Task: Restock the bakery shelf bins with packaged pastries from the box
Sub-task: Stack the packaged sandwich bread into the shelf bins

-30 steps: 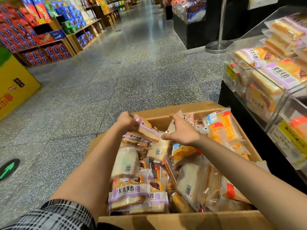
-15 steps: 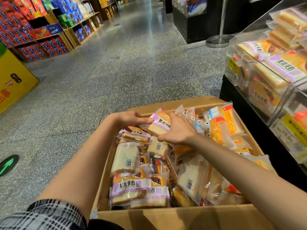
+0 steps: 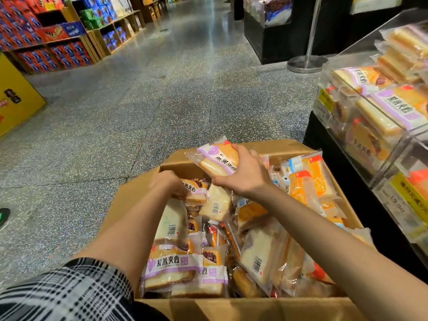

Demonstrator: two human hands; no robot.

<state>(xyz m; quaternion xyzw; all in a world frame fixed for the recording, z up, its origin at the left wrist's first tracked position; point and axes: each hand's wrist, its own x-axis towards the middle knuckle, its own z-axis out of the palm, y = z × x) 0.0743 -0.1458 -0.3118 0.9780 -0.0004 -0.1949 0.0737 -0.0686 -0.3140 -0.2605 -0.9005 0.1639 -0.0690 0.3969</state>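
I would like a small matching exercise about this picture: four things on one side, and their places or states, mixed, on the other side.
Things:
1. right hand
2. left hand
3. box
4. bins

Places or states:
A. clear, on the shelf at the right
B. holds a purple-label pastry above the box
C. down among the packs at the box's far left
D. cardboard, full of pastries

Pairs: 1-B, 2-C, 3-D, 4-A

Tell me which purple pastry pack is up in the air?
The purple-banded pack held by the right hand, lifted above the box. The other purple ones lie inside; the left hand grips one there.
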